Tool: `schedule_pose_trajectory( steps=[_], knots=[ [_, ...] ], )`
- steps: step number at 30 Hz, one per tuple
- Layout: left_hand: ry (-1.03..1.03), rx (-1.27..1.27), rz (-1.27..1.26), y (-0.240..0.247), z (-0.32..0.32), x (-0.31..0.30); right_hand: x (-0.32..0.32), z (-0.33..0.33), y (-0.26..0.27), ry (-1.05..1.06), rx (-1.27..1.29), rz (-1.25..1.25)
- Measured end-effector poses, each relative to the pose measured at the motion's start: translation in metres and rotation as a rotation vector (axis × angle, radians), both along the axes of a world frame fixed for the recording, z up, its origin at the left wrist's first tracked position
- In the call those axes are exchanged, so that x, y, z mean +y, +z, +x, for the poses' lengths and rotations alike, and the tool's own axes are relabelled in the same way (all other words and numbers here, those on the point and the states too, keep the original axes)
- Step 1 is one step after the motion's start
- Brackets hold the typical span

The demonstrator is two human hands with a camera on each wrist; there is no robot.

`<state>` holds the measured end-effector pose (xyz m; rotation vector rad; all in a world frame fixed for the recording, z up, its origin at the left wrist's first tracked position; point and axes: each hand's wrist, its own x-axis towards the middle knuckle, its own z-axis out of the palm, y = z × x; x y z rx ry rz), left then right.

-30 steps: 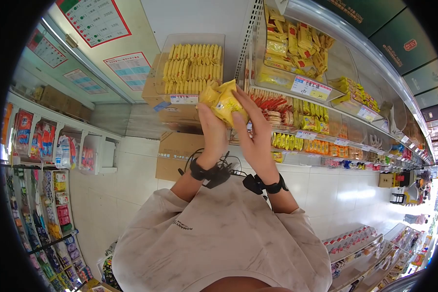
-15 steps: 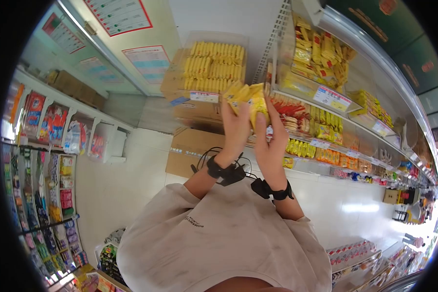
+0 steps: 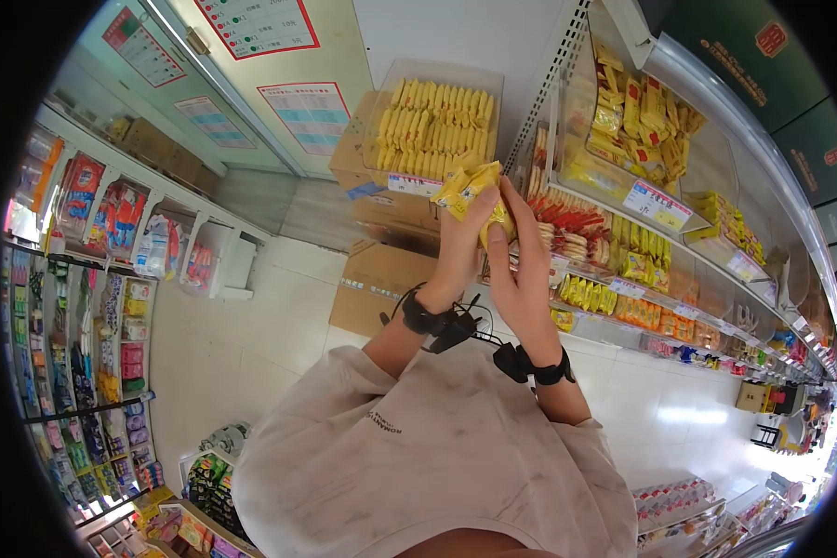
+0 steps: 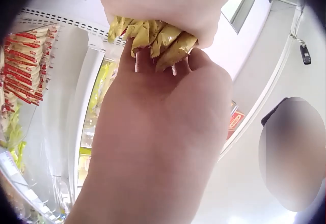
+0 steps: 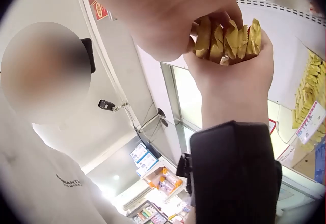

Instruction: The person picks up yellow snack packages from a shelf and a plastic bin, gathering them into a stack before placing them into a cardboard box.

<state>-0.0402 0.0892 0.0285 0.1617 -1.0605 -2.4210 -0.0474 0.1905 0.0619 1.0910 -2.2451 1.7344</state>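
Observation:
Both hands hold a bunch of yellow snack packets (image 3: 470, 186) at chest height, just in front of a clear bin (image 3: 402, 184) filled with rows of the same yellow packets. My left hand (image 3: 463, 231) grips the bunch from the left and below, fingers curled round it. From the right, my right hand (image 3: 516, 251) wraps over the bunch. In the left wrist view the packets (image 4: 153, 38) stick out between the left hand (image 4: 163, 122) and the right hand (image 4: 168, 5). The right wrist view shows the packets (image 5: 229, 38) squeezed between the right hand (image 5: 168, 10) and the left hand (image 5: 234, 86).
The bin sits on stacked cardboard boxes (image 3: 381, 279). To the right, store shelves (image 3: 642, 121) carry yellow and red snack packs with price tags (image 3: 656, 205). Hanging goods racks (image 3: 93, 307) line the left side. A white tiled floor (image 3: 242, 344) lies between.
The hands with the packets have drifted up and right, closer to the bin's front. The bunch is pressed tighter between the two hands.

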Motion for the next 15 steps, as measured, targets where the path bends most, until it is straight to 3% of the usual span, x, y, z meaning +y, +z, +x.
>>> schedule_pose_trajectory(
  steps=[8,11,15],
  knots=[
    [-0.061,0.105,-0.136,-0.023,0.002,-0.018,0.002,-0.001,0.015,0.130,0.010,-0.030],
    [-0.062,0.197,-0.275,-0.011,-0.001,-0.024,0.006,-0.001,0.017,0.134,0.022,-0.007],
    [-0.185,0.227,-0.250,-0.014,-0.002,-0.029,0.006,-0.002,0.018,0.106,0.159,0.030]
  ],
)
